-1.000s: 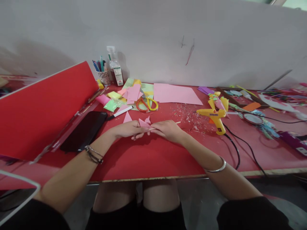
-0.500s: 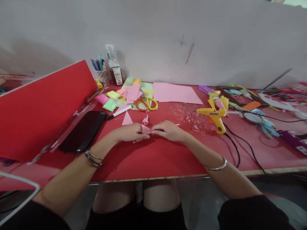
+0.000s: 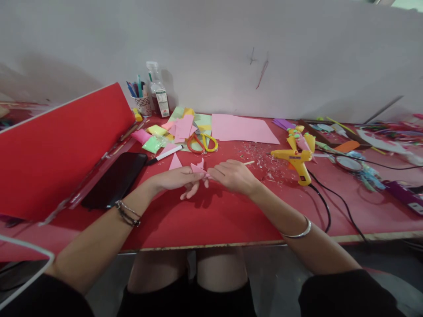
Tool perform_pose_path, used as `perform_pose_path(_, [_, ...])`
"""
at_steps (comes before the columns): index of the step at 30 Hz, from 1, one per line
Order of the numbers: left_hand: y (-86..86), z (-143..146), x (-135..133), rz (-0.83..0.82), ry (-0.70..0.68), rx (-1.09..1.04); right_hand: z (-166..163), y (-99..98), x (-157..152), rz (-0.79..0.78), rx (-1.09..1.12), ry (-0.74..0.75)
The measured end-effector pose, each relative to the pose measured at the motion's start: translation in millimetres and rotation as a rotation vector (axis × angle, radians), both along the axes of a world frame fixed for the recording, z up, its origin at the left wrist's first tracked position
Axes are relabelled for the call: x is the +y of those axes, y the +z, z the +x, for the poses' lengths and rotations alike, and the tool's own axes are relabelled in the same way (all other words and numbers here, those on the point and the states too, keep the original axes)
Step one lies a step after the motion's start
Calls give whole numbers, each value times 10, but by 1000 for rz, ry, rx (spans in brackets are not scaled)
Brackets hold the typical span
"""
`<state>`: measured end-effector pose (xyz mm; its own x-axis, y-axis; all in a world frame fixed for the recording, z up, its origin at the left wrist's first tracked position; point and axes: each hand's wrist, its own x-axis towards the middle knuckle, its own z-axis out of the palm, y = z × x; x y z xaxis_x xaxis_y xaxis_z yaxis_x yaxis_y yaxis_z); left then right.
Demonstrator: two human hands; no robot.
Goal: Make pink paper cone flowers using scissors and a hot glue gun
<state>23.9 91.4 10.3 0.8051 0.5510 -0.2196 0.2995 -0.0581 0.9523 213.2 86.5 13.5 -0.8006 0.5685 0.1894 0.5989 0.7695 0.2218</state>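
My left hand (image 3: 183, 178) pinches a small piece of pink paper (image 3: 197, 169) between thumb and fingers, its other fingers curled loosely below. From the other side my right hand (image 3: 234, 176) closes its fingertips on the paper's edge, so the two hands meet over the red table. A thin pale stick (image 3: 249, 163) pokes out behind my right hand; its other end is hidden. Just beyond my left hand lies a pink paper triangle (image 3: 175, 162). A small pink scrap (image 3: 200, 163) shows partly behind the held paper.
Red-and-yellow scissors (image 3: 210, 143), a white marker (image 3: 169, 152) and a black phone (image 3: 115, 180) lie around my hands. A yellow glue gun (image 3: 294, 163) with its cord stands right, near paper shavings (image 3: 257, 160). Behind lies a pink sheet (image 3: 244, 128); a red board (image 3: 66, 149) leans left.
Both hands have lifted slightly, and the pink paper has tipped up between them. My left fingers have loosened underneath. More of the pale stick shows, higher than before.
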Motion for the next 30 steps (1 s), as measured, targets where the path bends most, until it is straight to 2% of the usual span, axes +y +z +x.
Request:
perform_pose_path(2, [-2, -5, 6, -7, -7, 5, -10, 17, -19, -2, -45, -20])
perform_pose_path(5, [-6, 10, 9, 98, -41, 88, -11, 8, -27, -122, -83, -64])
perform_pose_path(9, [21, 67, -27, 446, -75, 330, 15, 3, 3, -340, -46, -124])
perform_pose_path(13, [25, 152, -83, 851, -42, 586, 77, 27, 68, -634, 72, -13])
perform_pose_path(16, [-1, 190, -98, 960, 36, 605, 112, 20, 102, -810, 173, 25])
perform_pose_path(18, [-11, 180, -86, 857, 58, 555, 103, 3, 98, -766, 185, -3])
perform_pose_path(23, [-5, 59, -4, 206, -64, 234, -14, -7, 10, -323, -1, -81])
perform_pose_path(25, [-8, 17, 33, 55, -108, 117, -54, 3, -27, -203, -79, -66])
perform_pose_path(27, [-18, -2, 55, 9, -125, 71, -72, 9, -52, -153, -130, -77])
perform_pose_path(30, [-29, 18, 42, 118, -81, 121, -57, 18, -57, -220, -127, -141])
